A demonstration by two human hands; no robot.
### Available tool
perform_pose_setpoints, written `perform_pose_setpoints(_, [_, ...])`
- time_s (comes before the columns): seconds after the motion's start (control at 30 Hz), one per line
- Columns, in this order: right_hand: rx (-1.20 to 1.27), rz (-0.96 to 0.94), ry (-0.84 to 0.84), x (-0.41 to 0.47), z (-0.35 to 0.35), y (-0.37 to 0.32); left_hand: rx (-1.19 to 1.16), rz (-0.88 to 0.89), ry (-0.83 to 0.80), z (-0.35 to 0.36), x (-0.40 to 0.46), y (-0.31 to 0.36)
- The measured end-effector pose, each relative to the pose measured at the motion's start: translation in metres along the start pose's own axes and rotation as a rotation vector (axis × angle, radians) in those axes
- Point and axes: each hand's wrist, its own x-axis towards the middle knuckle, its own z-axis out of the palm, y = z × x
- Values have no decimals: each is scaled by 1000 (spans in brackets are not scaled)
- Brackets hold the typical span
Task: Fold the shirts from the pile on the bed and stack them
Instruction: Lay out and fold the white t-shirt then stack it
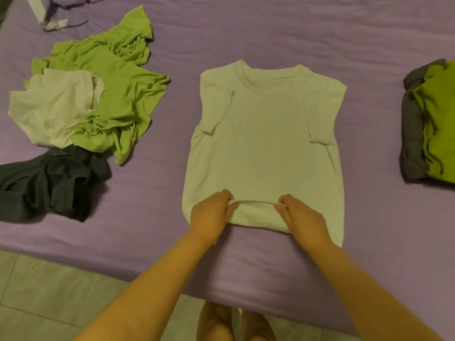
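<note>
A white shirt (pixel 266 134) lies flat on the purple bed (pixel 270 33), collar at the far end and both sleeves folded inward. My left hand (pixel 211 215) and my right hand (pixel 302 217) each pinch its bottom hem, and the hem is turned up a little between them. At the left lies the unfolded pile: a crumpled green shirt (pixel 118 94), a white shirt (pixel 51 107) on top of it, and a dark grey shirt (pixel 49 185) nearest me. A stack of folded shirts (pixel 433 124), green on grey, sits at the right edge.
The bed's near edge runs under my forearms, with pale floor tiles (pixel 49 291) below it. A bit of purple and white cloth (pixel 56 13) lies at the far left corner. My knees (pixel 236 326) show at the bottom.
</note>
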Motion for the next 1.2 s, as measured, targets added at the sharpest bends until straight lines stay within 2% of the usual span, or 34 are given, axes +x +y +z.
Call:
perform_pose_setpoints(0.07, [-2,-19,6,23,-21,3,16,11,22,-20,29,-1])
perform_pose_setpoints(0.2, [-111,-71,-66,69,-61,13,0,95,-79,-60,86,-3])
perform_pose_setpoints(0.4, [125,42,116,142,-112,10,-280,21,-33,-107,173,6])
perform_pose_setpoints(0.53, [157,155,270,185,-129,11,-321,-19,17,-119,221,17])
perform_pose_setpoints(0.67, [158,179,296,222,-138,14,-247,-7,34,-120,259,24])
perform_pose_setpoints(0.83, [177,138,379,270,-156,16,-161,31,159,-129,304,24])
perform_pose_setpoints(0.9, [212,153,363,289,-156,20,-46,2,161,-128,321,24])
perform_pose_setpoints(0.97, [236,172,328,299,-147,25,190,-23,150,-124,328,26])
perform_pose_setpoints(1.03, [236,183,316,297,-133,30,427,76,208,-116,323,33])
perform_pose_setpoints(1.13, [253,178,349,282,-115,32,581,537,386,-94,303,47])
perform_pose_setpoints(1.2, [242,152,361,269,-108,34,550,733,319,-72,287,52])
